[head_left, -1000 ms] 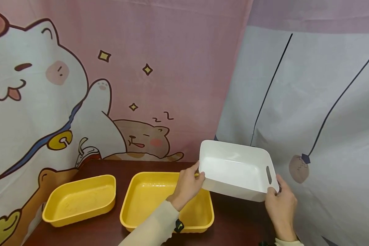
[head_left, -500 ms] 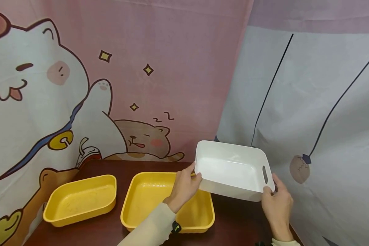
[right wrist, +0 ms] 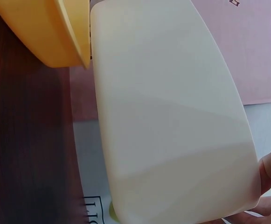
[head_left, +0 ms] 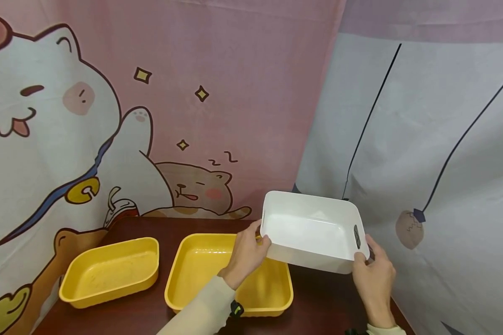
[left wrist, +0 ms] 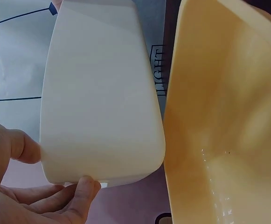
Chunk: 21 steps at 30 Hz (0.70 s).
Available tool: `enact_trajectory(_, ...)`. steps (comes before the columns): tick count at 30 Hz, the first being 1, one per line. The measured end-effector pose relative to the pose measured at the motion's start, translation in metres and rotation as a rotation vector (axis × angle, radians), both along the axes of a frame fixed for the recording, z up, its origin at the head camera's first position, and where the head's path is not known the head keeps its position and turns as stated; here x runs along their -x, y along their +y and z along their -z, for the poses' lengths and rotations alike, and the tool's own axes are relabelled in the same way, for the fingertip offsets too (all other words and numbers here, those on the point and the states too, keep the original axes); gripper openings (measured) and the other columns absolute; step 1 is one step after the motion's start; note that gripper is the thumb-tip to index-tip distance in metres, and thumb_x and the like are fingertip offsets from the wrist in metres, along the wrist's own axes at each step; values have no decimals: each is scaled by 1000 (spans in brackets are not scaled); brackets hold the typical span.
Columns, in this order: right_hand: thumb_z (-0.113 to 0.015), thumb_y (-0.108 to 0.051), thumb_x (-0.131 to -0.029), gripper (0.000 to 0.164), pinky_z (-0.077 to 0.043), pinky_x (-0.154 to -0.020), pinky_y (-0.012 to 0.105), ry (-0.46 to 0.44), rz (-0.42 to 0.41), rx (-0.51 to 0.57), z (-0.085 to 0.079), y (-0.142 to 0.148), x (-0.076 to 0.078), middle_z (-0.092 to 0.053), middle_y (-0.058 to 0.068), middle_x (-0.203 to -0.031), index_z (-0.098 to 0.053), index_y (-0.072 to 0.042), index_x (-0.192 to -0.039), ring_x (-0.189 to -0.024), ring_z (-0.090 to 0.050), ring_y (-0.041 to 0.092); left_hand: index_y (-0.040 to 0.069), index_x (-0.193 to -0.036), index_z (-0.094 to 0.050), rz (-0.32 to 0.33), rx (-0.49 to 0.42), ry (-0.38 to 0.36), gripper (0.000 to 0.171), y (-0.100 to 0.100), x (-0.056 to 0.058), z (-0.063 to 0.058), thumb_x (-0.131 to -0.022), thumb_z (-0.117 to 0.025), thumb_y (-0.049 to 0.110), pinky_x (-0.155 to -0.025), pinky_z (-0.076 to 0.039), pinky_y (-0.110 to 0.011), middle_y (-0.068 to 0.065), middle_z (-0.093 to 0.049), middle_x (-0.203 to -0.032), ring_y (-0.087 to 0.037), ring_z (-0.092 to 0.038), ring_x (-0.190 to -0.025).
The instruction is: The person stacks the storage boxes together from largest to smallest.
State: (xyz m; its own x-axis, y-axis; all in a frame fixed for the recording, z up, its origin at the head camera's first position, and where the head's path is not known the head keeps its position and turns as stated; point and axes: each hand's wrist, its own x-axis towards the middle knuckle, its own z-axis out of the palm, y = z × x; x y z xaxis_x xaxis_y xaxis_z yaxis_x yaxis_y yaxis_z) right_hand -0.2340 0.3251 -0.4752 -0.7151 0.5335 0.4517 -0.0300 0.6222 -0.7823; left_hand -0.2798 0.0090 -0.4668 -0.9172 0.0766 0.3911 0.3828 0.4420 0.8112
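A white rectangular bin (head_left: 310, 230) with slotted end handles is held up over the right part of the table, its inside tilted toward the head camera. My left hand (head_left: 245, 253) grips its left end, thumb on the near side and fingers at the end wall. At the other end my right hand (head_left: 374, 279) pinches the rim by the handle slot. Both wrist views show the bin's smooth outer side, with left-hand fingers (left wrist: 81, 196) curled at its end. The large yellow tray (head_left: 201, 270) stands on the table, partly behind my left forearm.
A smaller yellow tray (head_left: 109, 272) stands on the left of the dark red-brown table (head_left: 151, 309). Behind the table hangs a cloth (head_left: 251, 93) printed with cartoon animals, and it continues along the right side.
Both hands have carried the white bin slightly to the left, keeping their grip at its two ends. The yellow trays stay where they were.
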Motion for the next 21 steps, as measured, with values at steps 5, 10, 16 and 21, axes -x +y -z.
enact_trajectory(5,-62,-3,-101,60,-33,-77,-2,22,-11,6,0,-3,-1,-71,38,-153,-68,0,-161,-122,-77,50,-9,-158,-63,-18,0,-6,52,-1,-2,2,-109,-70,9,-65,-65,-26,-29,-77,-148,-23,-74,-89)
enact_trajectory(10,-61,-2,-101,61,-33,-81,-4,20,-30,23,0,-6,-1,-68,37,-158,-66,0,-162,-134,-75,52,-7,-157,-63,-30,-8,-5,50,-4,-4,2,-110,-70,9,-102,-72,-50,-26,-75,-152,-38,-78,-127)
enact_trajectory(16,-60,-1,-101,62,-33,-79,-7,9,-44,36,-1,-11,-3,-68,38,-156,-65,1,-162,-131,-76,53,-9,-157,-61,-17,-47,-16,51,-9,-6,0,-109,-68,7,-111,-65,-59,-29,-71,-157,-45,-75,-141)
enact_trajectory(21,-61,-2,-101,62,-33,-76,-7,-3,-49,30,-2,-13,-3,-67,38,-158,-65,1,-163,-128,-76,53,-6,-158,-61,-23,-54,-36,51,-11,-9,2,-109,-68,8,-108,-68,-57,-28,-73,-155,-45,-77,-138)
